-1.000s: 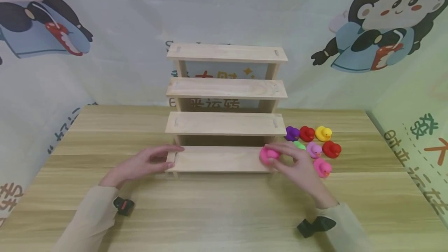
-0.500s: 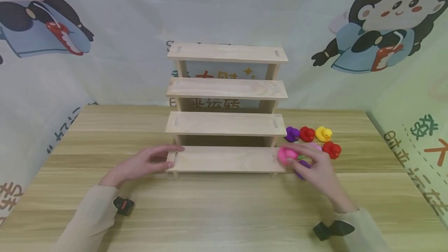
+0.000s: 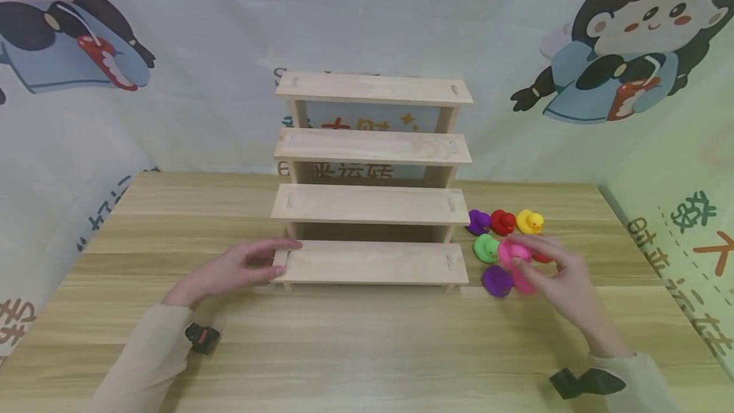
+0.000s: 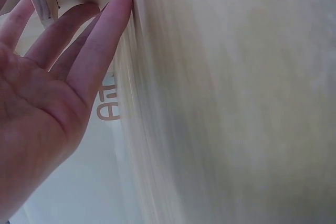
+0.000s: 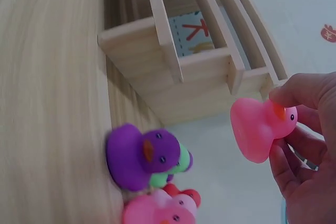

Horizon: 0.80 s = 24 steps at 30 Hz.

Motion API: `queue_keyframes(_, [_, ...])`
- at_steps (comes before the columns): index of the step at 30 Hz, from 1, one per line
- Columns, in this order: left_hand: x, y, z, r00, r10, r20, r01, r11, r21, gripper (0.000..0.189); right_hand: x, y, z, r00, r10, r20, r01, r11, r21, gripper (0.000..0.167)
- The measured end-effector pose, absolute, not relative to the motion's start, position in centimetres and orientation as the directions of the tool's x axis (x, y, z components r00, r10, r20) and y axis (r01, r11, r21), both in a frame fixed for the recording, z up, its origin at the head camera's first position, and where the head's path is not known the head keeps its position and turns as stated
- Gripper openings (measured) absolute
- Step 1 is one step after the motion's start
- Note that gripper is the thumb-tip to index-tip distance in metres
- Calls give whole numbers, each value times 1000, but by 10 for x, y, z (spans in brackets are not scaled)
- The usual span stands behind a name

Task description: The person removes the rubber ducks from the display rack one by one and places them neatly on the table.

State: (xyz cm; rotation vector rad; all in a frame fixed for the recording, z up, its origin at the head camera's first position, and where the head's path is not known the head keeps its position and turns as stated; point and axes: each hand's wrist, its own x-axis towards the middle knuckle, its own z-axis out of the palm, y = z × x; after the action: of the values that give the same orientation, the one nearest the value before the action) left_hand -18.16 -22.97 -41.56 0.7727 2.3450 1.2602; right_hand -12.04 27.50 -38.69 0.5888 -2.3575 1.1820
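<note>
A four-tier wooden step shelf [image 3: 367, 262] stands in the middle of the table. My left hand [image 3: 234, 269] rests at the left end of its lowest board, thumb and index fingertips on the wood; in the left wrist view its fingers [image 4: 105, 51] stretch out fairly straight beside the shelf. My right hand [image 3: 564, 282] pinches a bright pink rubber duck [image 5: 257, 129] between thumb and fingers. It hovers over the group of ducks right of the shelf. A purple duck [image 3: 497, 281] and a green duck [image 3: 486, 248] sit to the left of that hand, another pink duck [image 3: 524, 282] below it.
Behind these sit another purple duck [image 3: 478, 222], a red duck [image 3: 503, 222] and a yellow duck [image 3: 530, 222]. A second red duck [image 3: 543, 258] is mostly covered by the right hand. Printed cloth walls [image 3: 367, 11] close off the wooden table [image 3: 355, 349] at the back and sides.
My right hand has carried the pink duck rightward, off the right end of the lowest board and over the other ducks. The left hand has stayed on the shelf.
</note>
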Motion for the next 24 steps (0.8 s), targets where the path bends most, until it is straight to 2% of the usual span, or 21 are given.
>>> queue_keyframes(12, [-182,-230,-416,-773,634,-41,317,441,839,45,-123,304,-370,-740,-197,643,-613,592,-524,46])
queue_keyframes(24, [-181,-230,-415,-775,630,-49,306,442,843,45,-120,321,-370,-763,-151,628,-567,622,-540,51])
